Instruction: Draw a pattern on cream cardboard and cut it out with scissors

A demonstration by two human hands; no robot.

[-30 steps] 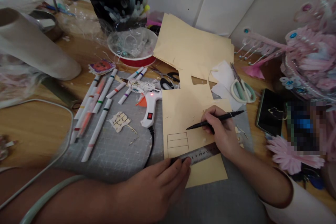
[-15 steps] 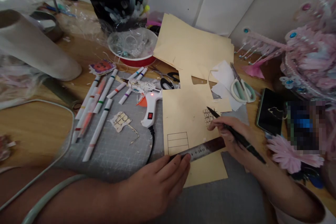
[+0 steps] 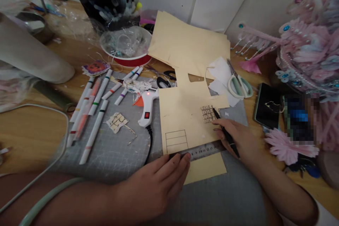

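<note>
My left hand lies with its fingers stretched flat on a metal ruler, pressing it near the lower edge of a cream card sheet. A black pen is pinched in my right hand, its tip touching or very near the top row of drawn loops on the card. To the left of the loops, a ruled rectangle with lines across it is drawn. A smaller cream card piece sticks out below the ruler.
A white glue gun with a lit red light and several markers lie left on the grey cutting mat. Green-handled scissors, a phone and pink ornaments are right. Cream sheets lie behind.
The pen tip has moved right along the loops, and the top row now reaches further right. The pen points more steeply up the card. My left hand stays on the ruler; the whole view has shifted slightly.
</note>
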